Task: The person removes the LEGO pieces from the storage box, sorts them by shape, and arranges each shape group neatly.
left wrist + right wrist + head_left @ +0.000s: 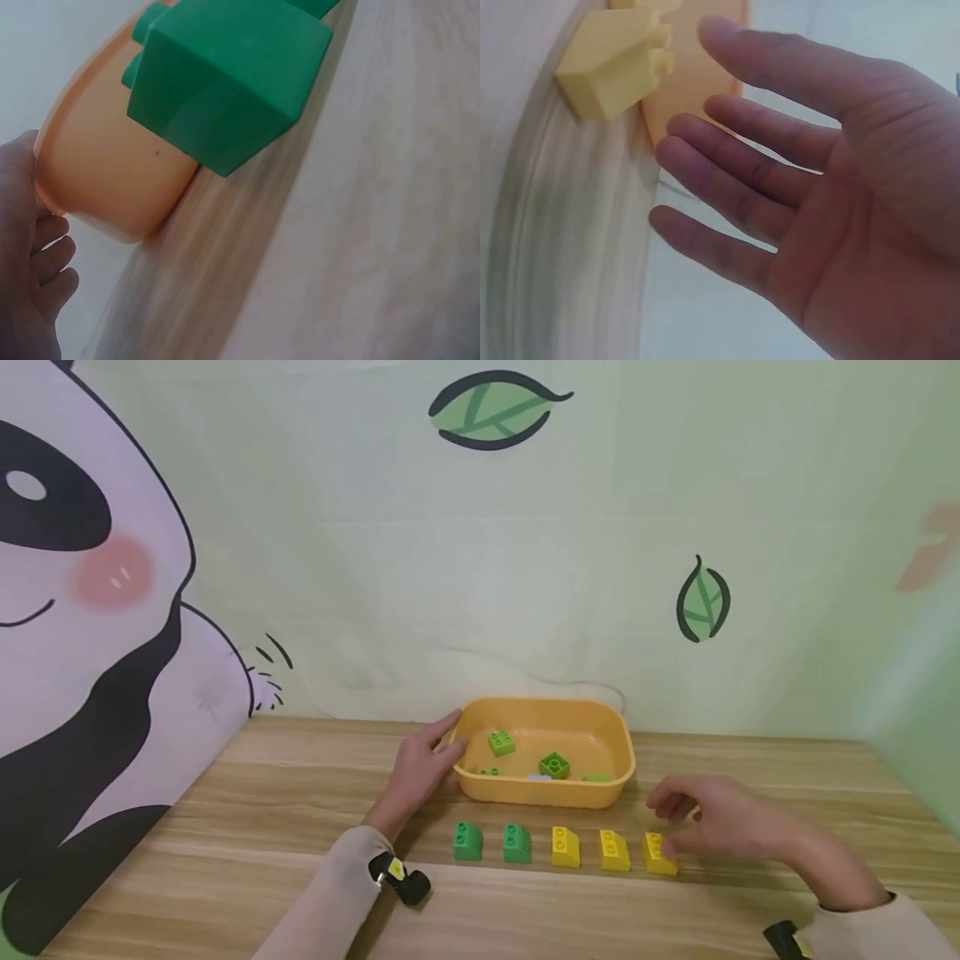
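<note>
My left hand holds the left end of an orange plastic basin, thumb and forefinger at its rim. In the left wrist view the other fingers curl loosely outside the wall. My right hand hovers at the right end of a row of bricks, fingers spread and nothing in them. Its thumb overlaps the last yellow sloped brick in the head view, while the right wrist view shows a gap to the yellow brick. Two more yellow sloped bricks stand left of it.
Left in the row stand two green sloped bricks. Inside the basin lie several light green bricks and a bluish piece. A panda-and-leaf backdrop rises behind the wooden table.
</note>
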### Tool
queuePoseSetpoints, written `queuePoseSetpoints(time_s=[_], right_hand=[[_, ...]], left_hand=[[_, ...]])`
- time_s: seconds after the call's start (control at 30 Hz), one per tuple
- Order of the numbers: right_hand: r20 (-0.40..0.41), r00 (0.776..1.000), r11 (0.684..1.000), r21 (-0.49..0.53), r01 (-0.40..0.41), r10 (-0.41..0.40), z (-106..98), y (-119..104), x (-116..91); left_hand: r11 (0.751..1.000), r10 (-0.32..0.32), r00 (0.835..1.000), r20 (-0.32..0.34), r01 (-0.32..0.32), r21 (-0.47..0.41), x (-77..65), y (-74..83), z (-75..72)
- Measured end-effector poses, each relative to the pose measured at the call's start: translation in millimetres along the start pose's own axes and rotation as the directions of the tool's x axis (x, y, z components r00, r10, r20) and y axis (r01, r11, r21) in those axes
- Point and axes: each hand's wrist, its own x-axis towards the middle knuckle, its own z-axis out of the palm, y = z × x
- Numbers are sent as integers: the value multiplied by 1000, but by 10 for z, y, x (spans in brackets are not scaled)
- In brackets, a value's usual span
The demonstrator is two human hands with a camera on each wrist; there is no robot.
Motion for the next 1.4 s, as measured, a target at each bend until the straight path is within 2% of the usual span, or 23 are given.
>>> queuePoseSetpoints(time_s=[0.2,0.4,0.63,0.9,1.2,1.4], right_hand=[[-99,993,998,-18,58,-59,0,-81,38],[-194,978,997,-19,74,-76,-2,-189,97],[-243,958,988,-42,147,-153,1,-337,228],[-257,942,975,-105,194,-215,-25,-429,464],[-195,958,971,-157,179,-209,-14,-451,836],[-144,967,963,-202,179,-210,-26,-406,1004]], left_hand=[[1000,-6,1000,4,6,-11,-1,-19,7],[1000,2,1000,6,-2,-19,-12,-15,5],[1000,7,1000,0,-7,-11,-13,-13,3],[1000,20,1000,-1,-20,-16,-8,-14,14],[1000,20,1000,-7,-20,-15,-15,-5,0],[999,25,1000,-10,-25,-20,-14,-6,-5]])
